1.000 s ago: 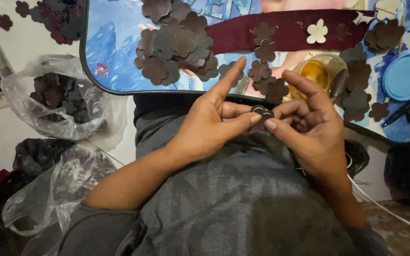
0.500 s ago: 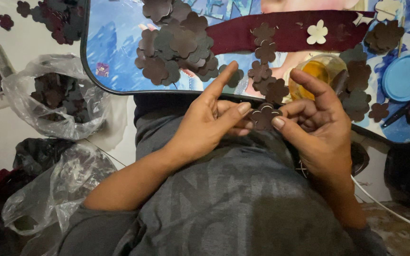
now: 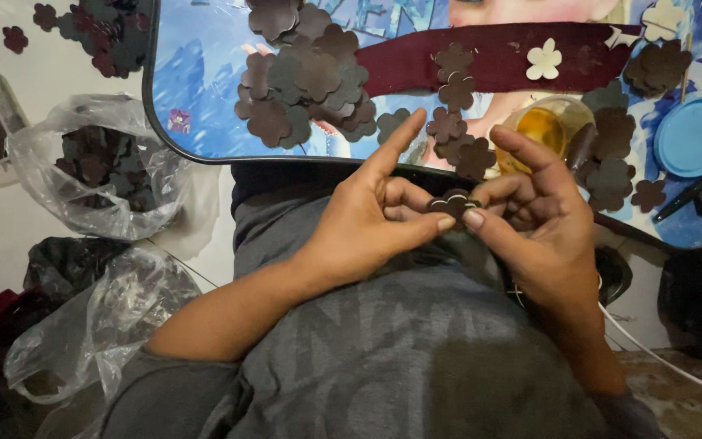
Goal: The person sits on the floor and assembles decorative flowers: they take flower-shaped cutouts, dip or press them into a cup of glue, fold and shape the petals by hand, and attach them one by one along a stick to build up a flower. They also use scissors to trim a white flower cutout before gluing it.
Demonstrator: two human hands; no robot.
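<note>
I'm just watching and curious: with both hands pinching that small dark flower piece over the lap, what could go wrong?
The flower piece is held only by fingertips of the left hand and right hand, so it might slip onto the lap. The open cup of yellow liquid sits close behind the right hand; a nudge could spill it.

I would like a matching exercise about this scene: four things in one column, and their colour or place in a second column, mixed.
Things:
1. lid
2. single pale flower cutout
3. clear plastic bag
4. dark flower piece

Descriptions:
A. held between left hand and right hand
B. blue, round, on the tray's right side
C. cream, lying on the dark red band
D. left of the tray, holding dark cutouts

Pairs: 1-B, 2-C, 3-D, 4-A
</note>
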